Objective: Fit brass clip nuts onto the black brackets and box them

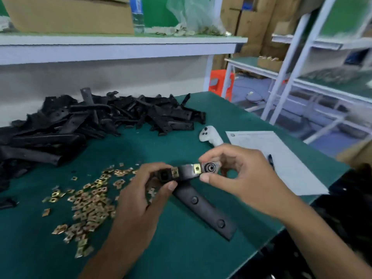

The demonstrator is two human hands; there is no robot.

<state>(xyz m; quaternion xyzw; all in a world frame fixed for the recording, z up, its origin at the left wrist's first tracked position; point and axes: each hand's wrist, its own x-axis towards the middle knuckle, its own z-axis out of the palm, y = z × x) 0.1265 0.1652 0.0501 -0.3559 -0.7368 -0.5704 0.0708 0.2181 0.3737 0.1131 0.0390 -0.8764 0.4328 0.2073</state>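
Observation:
I hold a black bracket (pixel 186 171) level above the green table (pixel 181 254), one end in each hand. My left hand (pixel 141 190) grips its left end, and my right hand (pixel 237 174) pinches its right end between thumb and fingers. Two brass clip nuts sit on the bracket, one (pixel 175 172) near my left thumb and one (pixel 197 168) near my right fingers. Several loose brass clip nuts (pixel 88 206) lie scattered at the left. A heap of black brackets (pixel 96 119) fills the table's far left. Another long black bracket (pixel 207 210) lies flat under my hands.
A white controller (pixel 210 135) and a sheet of paper (pixel 277 158) with a pen (pixel 270 160) lie at the right. A cardboard box (pixel 70 15), a bottle (pixel 137 15) and a plastic bag (pixel 193 15) stand on the shelf behind. White racks stand at the right.

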